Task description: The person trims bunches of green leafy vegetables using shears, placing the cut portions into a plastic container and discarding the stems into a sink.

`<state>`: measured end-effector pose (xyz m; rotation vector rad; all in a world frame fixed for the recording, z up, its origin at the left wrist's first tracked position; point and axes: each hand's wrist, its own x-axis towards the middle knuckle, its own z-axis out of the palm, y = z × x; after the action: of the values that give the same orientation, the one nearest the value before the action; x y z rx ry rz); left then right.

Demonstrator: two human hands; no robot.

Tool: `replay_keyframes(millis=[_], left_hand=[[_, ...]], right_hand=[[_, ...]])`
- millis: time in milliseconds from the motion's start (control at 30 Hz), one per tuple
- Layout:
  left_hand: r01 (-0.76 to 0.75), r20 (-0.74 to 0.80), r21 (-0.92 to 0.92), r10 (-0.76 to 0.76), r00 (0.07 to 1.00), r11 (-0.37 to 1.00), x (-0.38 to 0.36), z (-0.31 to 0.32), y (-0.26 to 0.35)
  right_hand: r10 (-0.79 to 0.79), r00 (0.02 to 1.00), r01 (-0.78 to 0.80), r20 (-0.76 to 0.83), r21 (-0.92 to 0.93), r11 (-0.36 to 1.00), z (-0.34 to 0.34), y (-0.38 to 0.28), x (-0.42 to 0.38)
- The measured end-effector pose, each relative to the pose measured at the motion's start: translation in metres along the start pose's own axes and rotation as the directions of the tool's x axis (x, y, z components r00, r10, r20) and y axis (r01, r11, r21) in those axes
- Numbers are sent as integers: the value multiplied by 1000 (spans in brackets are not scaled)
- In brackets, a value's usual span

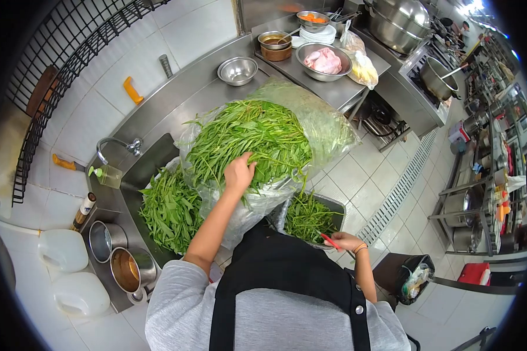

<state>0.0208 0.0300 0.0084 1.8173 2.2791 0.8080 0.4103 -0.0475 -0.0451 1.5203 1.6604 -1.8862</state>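
Observation:
A large heap of water spinach (pixel 249 134) lies in an opened clear plastic bag (pixel 328 131) on the counter before me. My left hand (pixel 240 174) rests on the heap's near side, its fingers curled in among the stems. Low on the right, my right hand (pixel 346 241) is closed around a slim red tool (pixel 329 241); whether it is a knife or scissors cannot be made out. That hand is beside a grey bin (pixel 338 209) with cut greens (pixel 309 216) in it. More water spinach (pixel 168 210) fills the sink at left.
A faucet (pixel 102 151) stands behind the sink (pixel 132 202). An empty steel bowl (pixel 238 70) and a bowl of raw meat (pixel 324 61) are at the back. Steel pots (pixel 132 269) sit at left. A black trash bin (pixel 401 275) stands on the floor at right.

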Motion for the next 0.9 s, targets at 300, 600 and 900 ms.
replay_keyframes(millis=[300,600,900], left_hand=[[-67,38,-178,75,996,982,-28,-15,22],[-374,234,-340,463,855,863,-102,21,49],[-196,-4,-217,200,980,956,-26,-11,30]], right_hand=[[-365,930,240,45,677,696,32,-89,37],[-388,921,301,-17,664,685,28,-49,28],[148,989,-140,-17,227,964,21,38,2]])
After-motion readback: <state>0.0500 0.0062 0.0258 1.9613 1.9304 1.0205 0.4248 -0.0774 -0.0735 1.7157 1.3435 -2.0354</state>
